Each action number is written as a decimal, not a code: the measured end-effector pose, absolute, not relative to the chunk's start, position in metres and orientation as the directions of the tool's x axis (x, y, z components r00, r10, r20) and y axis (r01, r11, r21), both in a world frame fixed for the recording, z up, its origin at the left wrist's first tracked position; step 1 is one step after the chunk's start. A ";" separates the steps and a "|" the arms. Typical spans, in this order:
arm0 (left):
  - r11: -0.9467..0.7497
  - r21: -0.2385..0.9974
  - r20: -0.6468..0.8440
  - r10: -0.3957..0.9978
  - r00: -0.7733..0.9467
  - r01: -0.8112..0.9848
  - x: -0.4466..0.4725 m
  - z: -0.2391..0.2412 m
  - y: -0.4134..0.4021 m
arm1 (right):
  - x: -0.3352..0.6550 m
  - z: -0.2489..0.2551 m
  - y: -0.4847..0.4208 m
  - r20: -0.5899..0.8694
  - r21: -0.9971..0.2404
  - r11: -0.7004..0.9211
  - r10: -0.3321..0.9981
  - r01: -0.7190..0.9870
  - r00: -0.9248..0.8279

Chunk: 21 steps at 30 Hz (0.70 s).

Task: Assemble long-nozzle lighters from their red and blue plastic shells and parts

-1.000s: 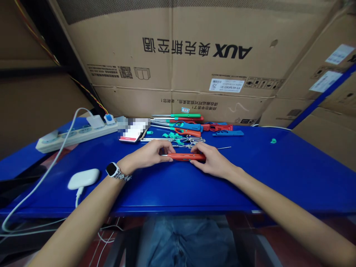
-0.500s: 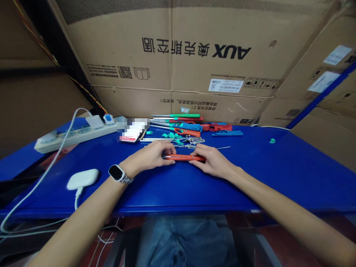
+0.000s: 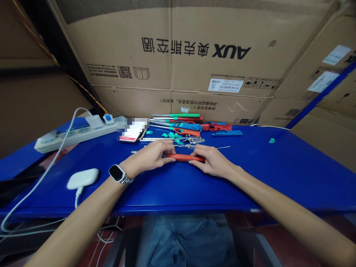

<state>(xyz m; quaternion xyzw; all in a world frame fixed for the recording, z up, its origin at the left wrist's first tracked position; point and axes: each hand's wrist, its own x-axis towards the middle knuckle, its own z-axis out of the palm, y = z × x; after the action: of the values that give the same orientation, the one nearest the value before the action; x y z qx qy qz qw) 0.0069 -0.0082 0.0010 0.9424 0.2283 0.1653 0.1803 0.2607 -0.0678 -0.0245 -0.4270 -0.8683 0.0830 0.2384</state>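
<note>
Casing [image 3: 183, 158], orange, is being narrowly pinched by your left hand [image 3: 154, 154] and right hand [image 3: 212, 160]. Uneven pressure could be twisting it — loosening your grip.

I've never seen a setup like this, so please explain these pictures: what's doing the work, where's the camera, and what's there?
No machine here: a person works bare-handed, filmed by one camera worn on the head, looking forward and down. The left hand and right hand grip an orange handle between them at a blue table. Beyond lie coloured handles, some with metal rods, and small green parts. Toward the left are a phone, a power strip and a white case.
</note>
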 end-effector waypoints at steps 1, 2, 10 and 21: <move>-0.836 0.411 0.238 0.483 0.843 0.363 0.007 0.001 -0.009 | 0.261 -0.025 -0.068 0.337 -0.338 0.616 0.785 0.712 -0.519; -0.840 0.407 0.246 0.479 0.843 0.359 0.007 0.001 -0.008 | 0.260 -0.025 -0.068 0.331 -0.326 0.607 0.791 0.725 -0.514; -0.847 0.360 0.280 0.499 0.820 0.392 0.005 0.002 -0.006 | 0.255 -0.023 -0.073 0.226 -0.225 0.514 0.854 0.828 -0.469; -0.858 0.332 0.298 0.489 0.820 0.392 0.007 0.003 -0.008 | 0.254 -0.021 -0.072 0.241 -0.136 0.511 0.848 0.848 -0.472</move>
<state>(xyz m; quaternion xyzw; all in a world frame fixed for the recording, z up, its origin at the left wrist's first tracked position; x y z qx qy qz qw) 0.0069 -0.0084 0.0030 0.9451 0.2331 0.1895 0.1290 0.2542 -0.0724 -0.0206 -0.4943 -0.8580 -0.0011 0.1400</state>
